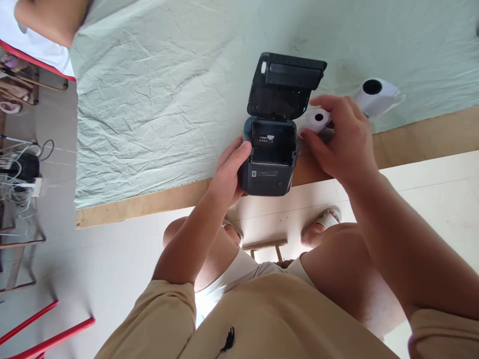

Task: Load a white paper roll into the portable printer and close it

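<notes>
I'm looking down from the head camera at a small dark label printer (270, 164) that sits at the near edge of the table (149, 202), which is covered by a pale green cloth (157, 99). The printer's lid (286, 85) is swung up and back, so the paper bay is open to view.

My left hand (230, 172) is wrapped against the printer's left side, thumb tip on its upper left corner, the grip closed on the housing. My right hand (342, 139) is just right of the printer, its fingers curled around a white paper roll (316, 119), with the index finger over the top and the thumb beneath; that grip is closed on the roll. The roll lies beside the printer's right edge, its dark core facing me, and I cannot tell whether it touches the printer.

A 2nd white roll (374, 94) lies on the cloth, further right and beyond my right hand, apart from it.

At the upper left corner, another person's arm (52, 20) shows above a white sleeve. Cables and a dark device (22, 167) lie on the floor to the left.
</notes>
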{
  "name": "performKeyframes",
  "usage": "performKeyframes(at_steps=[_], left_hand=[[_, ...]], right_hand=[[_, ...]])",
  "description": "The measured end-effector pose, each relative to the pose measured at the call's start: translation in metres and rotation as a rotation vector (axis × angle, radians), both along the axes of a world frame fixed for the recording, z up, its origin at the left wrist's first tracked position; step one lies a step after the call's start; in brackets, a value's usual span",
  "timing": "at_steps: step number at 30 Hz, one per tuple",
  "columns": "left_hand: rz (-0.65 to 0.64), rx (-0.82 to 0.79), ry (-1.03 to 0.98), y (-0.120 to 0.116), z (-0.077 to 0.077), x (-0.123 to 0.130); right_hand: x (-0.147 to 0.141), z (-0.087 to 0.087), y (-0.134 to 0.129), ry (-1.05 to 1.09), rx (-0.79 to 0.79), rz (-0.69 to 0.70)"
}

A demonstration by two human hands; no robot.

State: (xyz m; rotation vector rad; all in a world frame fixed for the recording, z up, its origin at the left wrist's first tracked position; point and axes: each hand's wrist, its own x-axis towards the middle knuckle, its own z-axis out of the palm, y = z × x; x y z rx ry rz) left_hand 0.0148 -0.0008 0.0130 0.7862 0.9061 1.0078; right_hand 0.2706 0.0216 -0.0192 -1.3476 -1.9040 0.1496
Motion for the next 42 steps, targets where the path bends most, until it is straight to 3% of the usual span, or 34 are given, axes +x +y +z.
performKeyframes(at_steps=[7,11,18,21,25,27,30,36,39,42], left_hand=[[0.013,-0.021,0.033,0.0,0.0,0.002],[-0.007,-0.037,0.025,0.0,-0.001,0.002],[0.0,-0.033,0.023,0.001,0.0,0.002],[0.021,-0.035,0.04,0.0,0.001,0.004],[0.013,0.009,0.045,-0.001,0.003,0.003],[-0.002,0.034,0.047,-0.001,0.003,0.002],[-0.015,0.067,0.024,-0.002,0.003,0.0],[-0.05,0.068,0.028,-0.003,0.003,-0.001],[-0.038,0.036,0.05,-0.003,0.003,0.0],[-0.021,0.071,0.035,-0.003,0.003,0.0]], right_hand=[[0.001,-0.004,0.002,-0.031,0.02,-0.039],[0.005,-0.006,0.003,-0.023,-0.031,0.028],[0.005,-0.01,0.006,0.012,-0.082,-0.036],[0.002,-0.003,0.006,0.134,-0.002,-0.053],[-0.016,0.022,-0.003,0.308,0.228,-0.036],[-0.029,0.037,-0.012,0.277,0.275,0.02],[-0.045,0.051,-0.022,0.119,0.185,0.083],[-0.049,0.049,-0.02,0.001,0.072,0.086],[-0.052,0.047,-0.023,0.022,0.122,0.108],[-0.059,0.046,-0.028,0.092,0.232,0.236]])
